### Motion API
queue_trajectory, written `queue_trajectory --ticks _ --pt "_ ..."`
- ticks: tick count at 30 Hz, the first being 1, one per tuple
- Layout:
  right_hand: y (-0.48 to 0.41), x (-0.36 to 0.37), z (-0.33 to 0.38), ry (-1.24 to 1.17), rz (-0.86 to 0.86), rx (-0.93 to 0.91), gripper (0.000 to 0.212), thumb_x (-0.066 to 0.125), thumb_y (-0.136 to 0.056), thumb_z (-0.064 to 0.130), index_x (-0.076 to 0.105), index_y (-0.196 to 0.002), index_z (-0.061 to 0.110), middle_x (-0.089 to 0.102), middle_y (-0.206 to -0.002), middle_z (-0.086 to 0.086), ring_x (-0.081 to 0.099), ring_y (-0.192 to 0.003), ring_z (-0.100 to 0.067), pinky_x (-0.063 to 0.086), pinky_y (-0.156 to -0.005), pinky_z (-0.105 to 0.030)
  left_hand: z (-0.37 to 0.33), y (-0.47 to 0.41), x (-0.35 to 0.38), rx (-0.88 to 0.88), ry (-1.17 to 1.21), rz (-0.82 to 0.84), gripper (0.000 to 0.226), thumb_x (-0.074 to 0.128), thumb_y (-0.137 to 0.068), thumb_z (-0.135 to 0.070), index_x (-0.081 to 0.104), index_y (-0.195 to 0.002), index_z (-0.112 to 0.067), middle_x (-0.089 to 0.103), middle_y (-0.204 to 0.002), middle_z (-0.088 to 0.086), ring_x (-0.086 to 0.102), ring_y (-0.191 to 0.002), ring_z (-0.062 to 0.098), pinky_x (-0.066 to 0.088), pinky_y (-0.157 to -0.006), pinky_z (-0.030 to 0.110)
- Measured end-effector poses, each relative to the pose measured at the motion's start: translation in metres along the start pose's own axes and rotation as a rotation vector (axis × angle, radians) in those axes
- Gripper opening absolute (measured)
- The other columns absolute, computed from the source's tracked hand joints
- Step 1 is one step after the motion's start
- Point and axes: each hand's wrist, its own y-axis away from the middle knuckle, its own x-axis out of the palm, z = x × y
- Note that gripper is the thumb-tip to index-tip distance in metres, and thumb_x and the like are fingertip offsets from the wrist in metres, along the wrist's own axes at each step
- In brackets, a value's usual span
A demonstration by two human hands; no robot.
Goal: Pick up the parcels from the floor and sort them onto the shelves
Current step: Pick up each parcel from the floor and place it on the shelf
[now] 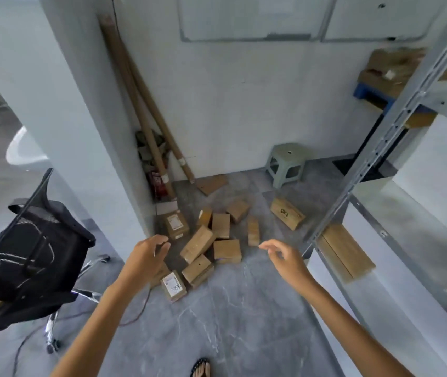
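Note:
Several brown cardboard parcels (216, 240) lie scattered on the grey floor near the wall corner. One with a white label (173, 286) is nearest me, another labelled one (176, 223) lies by the wall, and one (287, 213) lies apart to the right. My left hand (147, 257) hovers above the pile's left side, fingers loosely curled, holding nothing. My right hand (284, 255) hovers to the pile's right, fingers relaxed and empty. A metal shelf unit (396, 126) stands on the right, with one parcel (346, 251) lying on a low shelf.
A black mesh office chair (26, 257) stands at the left. Long cardboard tubes (140, 104) lean in the corner. A pale green stool (287, 164) stands by the wall. Boxes on a blue pallet (396, 74) sit at the upper right. My sandalled foot (202, 368) is at the bottom.

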Motion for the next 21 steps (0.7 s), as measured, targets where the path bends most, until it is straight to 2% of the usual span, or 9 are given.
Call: queue_trajectory --ticks 3,6,8,10,14,16,19,21 --pt "-0.031 0.029 -0.007 -0.068 0.009 0.071 0.024 0.048 -0.093 -0.003 0.068 -0.098 0.008 0.069 -0.101 -0.001 0.061 -0.098 -0.010 0.039 -0.081 -0.001 0.026 -0.026 -0.001 -0.042 0.004 0.046 0.028 0.051 -0.095 -0.021 0.063 -0.116 -0.008 0.064 -0.121 0.007 0.058 -0.109 0.024 0.041 -0.090 0.028" --pt "-0.056 0.050 -0.017 -0.137 0.053 0.180 0.025 0.049 -0.093 0.001 0.067 -0.092 0.018 0.068 -0.096 0.002 0.063 -0.097 -0.013 0.045 -0.081 -0.010 0.038 -0.056 0.007 -0.089 0.032 0.091 0.025 0.050 -0.095 -0.019 0.063 -0.114 -0.009 0.064 -0.119 0.008 0.058 -0.106 0.023 0.041 -0.084 0.024" --pt "-0.073 0.061 -0.026 -0.174 0.080 0.253 0.027 0.052 -0.092 0.003 0.066 -0.085 0.024 0.069 -0.095 0.002 0.063 -0.096 -0.016 0.047 -0.085 -0.022 0.041 -0.080 0.017 -0.123 0.058 0.115 0.022 0.050 -0.095 -0.017 0.064 -0.109 -0.009 0.065 -0.115 0.009 0.060 -0.099 0.024 0.043 -0.079 0.025" --pt "-0.094 0.069 -0.036 -0.210 0.101 0.335 0.027 0.054 -0.090 0.005 0.067 -0.082 0.026 0.070 -0.093 0.004 0.064 -0.095 -0.016 0.047 -0.085 -0.024 0.042 -0.108 0.031 -0.162 0.093 0.125 0.022 0.051 -0.094 -0.014 0.065 -0.110 -0.009 0.066 -0.113 0.011 0.061 -0.097 0.026 0.046 -0.076 0.027" --pt "-0.148 0.079 -0.055 -0.283 0.130 0.517 0.019 0.053 -0.089 0.012 0.068 -0.088 0.024 0.070 -0.096 0.001 0.065 -0.088 -0.010 0.044 -0.068 -0.021 0.032 -0.175 0.068 -0.201 0.118 0.194 0.026 0.047 -0.095 -0.017 0.062 -0.116 -0.014 0.065 -0.117 0.006 0.056 -0.089 0.012 0.038 -0.061 0.010" --pt "-0.183 0.083 -0.065 -0.326 0.130 0.573 0.016 0.055 -0.088 0.011 0.068 -0.091 0.020 0.070 -0.096 -0.004 0.064 -0.086 -0.012 0.044 -0.065 -0.021 0.028 -0.210 0.087 -0.221 0.146 0.210 0.025 0.046 -0.096 -0.019 0.062 -0.115 -0.017 0.064 -0.116 0.003 0.052 -0.085 0.007 0.034 -0.059 0.005" --pt "-0.238 0.089 -0.085 -0.376 0.126 0.649 0.013 0.055 -0.090 0.013 0.066 -0.097 0.014 0.069 -0.100 -0.010 0.064 -0.088 -0.018 0.046 -0.072 -0.028 0.030 -0.259 0.106 -0.267 0.143 0.223 0.024 0.045 -0.096 -0.020 0.062 -0.114 -0.018 0.064 -0.116 0.002 0.051 -0.086 0.006 0.037 -0.063 0.007" --pt "-0.273 0.094 -0.098 -0.382 0.129 0.708 0.016 0.052 -0.093 0.016 0.064 -0.103 0.012 0.068 -0.102 -0.012 0.063 -0.086 -0.020 0.045 -0.077 -0.030 0.038 -0.289 0.116 -0.332 0.119 0.231 0.026 0.043 -0.095 -0.018 0.063 -0.111 -0.018 0.065 -0.115 0.004 0.056 -0.091 0.012 0.042 -0.072 0.018"
